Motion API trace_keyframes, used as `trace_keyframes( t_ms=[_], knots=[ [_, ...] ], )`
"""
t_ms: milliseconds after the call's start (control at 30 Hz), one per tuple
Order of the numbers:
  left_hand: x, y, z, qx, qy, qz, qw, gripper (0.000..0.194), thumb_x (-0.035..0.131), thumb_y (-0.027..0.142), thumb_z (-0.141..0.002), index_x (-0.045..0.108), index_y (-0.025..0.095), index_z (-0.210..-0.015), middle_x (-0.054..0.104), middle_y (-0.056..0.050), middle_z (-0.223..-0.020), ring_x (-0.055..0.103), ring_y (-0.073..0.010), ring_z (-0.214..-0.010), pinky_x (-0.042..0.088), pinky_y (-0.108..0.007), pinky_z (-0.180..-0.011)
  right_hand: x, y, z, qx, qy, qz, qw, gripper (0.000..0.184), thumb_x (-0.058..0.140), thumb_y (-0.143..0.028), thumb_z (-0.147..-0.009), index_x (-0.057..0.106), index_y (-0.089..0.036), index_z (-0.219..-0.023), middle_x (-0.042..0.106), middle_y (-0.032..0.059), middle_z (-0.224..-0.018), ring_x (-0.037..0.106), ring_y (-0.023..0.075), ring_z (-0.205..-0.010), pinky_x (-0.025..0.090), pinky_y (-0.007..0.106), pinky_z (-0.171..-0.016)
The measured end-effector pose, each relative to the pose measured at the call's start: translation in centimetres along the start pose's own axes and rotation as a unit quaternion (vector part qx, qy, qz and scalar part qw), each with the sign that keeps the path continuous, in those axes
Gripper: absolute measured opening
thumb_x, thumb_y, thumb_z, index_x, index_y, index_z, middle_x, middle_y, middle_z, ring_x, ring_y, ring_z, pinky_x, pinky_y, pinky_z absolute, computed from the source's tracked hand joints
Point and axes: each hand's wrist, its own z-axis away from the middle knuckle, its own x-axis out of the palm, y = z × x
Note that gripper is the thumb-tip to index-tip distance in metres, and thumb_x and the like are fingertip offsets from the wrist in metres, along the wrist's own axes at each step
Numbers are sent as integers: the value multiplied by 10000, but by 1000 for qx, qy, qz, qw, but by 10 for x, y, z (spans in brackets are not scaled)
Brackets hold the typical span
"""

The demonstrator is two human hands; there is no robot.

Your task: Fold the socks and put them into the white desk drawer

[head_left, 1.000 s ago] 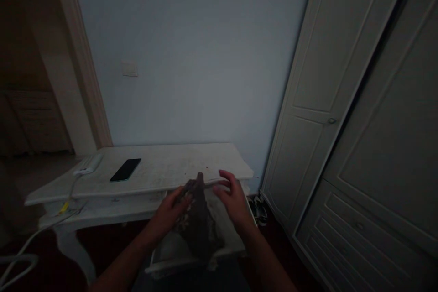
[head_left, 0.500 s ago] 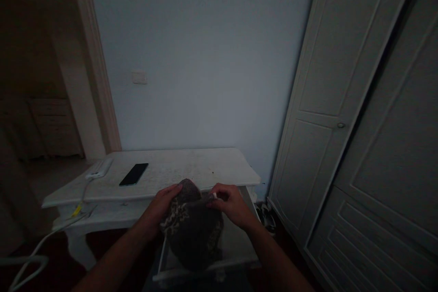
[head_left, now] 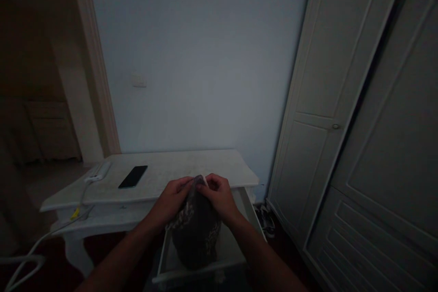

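A dark patterned garment hangs from both my hands over an open white drawer. My left hand pinches its top edge from the left. Closed on the same top edge, my right hand sits right beside the left. The fingers of both hands meet at the cloth's upper end, just in front of the white table. The room is dim, so the cloth's pattern is hard to read.
A black phone and a white power strip with a cable lie on the table's left side. A tall wardrobe stands on the right, shoes on the floor beside it. A doorway opens at the left.
My right hand has gone from open beside the cloth to gripping its top. Both hands have come together and lifted the cloth's upper edge slightly.
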Motion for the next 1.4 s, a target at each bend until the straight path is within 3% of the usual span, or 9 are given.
trace_keyframes(
  t_ms=[133, 267, 367, 567, 833, 967, 1100, 1200, 1400],
  knots=[
    [-2, 11, -5, 20, -9, -10, 1000, 464, 697, 638, -889, 818, 225, -1059, 837, -61, -1060, 743, -291, -1074, 554, -390, -980, 0, -5, -4, -70, 23, -5, 997, 413, 950, -436, -618, 608, -216, -693, 650, 38, -1138, 622, 202, -1021, 514, 316, -897],
    [-5, 24, -6, 58, 40, -42, 997, 479, 686, 616, -897, 730, 221, -1165, 797, -80, -1122, 731, -278, -1083, 554, -399, -982, 1, -15, -11, -42, -48, -41, 997, 486, 929, -480, -670, 514, -228, -675, 578, -47, -770, 528, 135, -728, 429, 259, -690],
    [-13, 28, 4, 89, 91, -101, 987, 481, 659, 619, -930, 602, 255, -1240, 727, -70, -1206, 697, -271, -1131, 570, -383, -907, -3, -22, -15, -45, 13, -23, 999, 419, 885, -463, -712, 537, -229, -700, 488, -81, -657, 439, 117, -642, 335, 251, -610],
    [-45, 11, 15, 126, -75, -329, 933, 453, 768, 599, -867, 687, 280, -1178, 717, -44, -1191, 686, -258, -1043, 540, -369, -917, -22, -32, -21, -43, 32, -19, 998, 407, 863, -519, -718, 574, -234, -742, 570, -53, -697, 496, 143, -674, 376, 260, -622],
    [-50, -4, -47, 76, 88, -277, 954, 497, 781, 722, -721, 601, 260, -735, 669, 22, -724, 637, -226, -717, 442, -313, -660, -61, -10, -51, -106, 53, 128, 985, 389, 839, -514, -725, 568, -238, -679, 507, -66, -660, 447, 137, -639, 365, 279, -634],
    [-38, 8, -58, 109, 137, -194, 965, 484, 856, 601, -647, 542, 265, -798, 622, 60, -708, 600, -188, -680, 431, -284, -625, -66, -11, -60, -103, 61, 107, 987, 438, 876, -553, -679, 565, -244, -699, 547, -61, -696, 485, 142, -654, 410, 287, -660],
    [-32, 25, -30, 92, 114, -130, 981, 644, 919, 457, -597, 594, 270, -1121, 703, 60, -823, 682, -207, -733, 510, -292, -653, -74, -26, -36, -107, 23, 77, 991, 421, 909, -509, -691, 588, -241, -745, 611, -47, -745, 575, 162, -737, 454, 296, -726],
    [-25, 28, 13, 66, 6, -179, 982, 345, 853, 482, -722, 718, 256, -945, 736, 24, -814, 693, -217, -779, 531, -309, -707, -84, -34, 8, -67, -46, 70, 994, 392, 915, -463, -733, 599, -236, -784, 655, -34, -795, 605, 167, -781, 463, 299, -754],
    [-2, -46, 59, -79, -35, -106, 991, 462, 703, 663, -850, 738, 253, -1060, 804, -36, -998, 729, -268, -928, 575, -379, -836, -95, 6, 66, 59, -109, 102, 987, 364, 853, -466, -806, 567, -243, -838, 532, -71, -727, 512, 139, -685, 392, 274, -661]
  ],
)
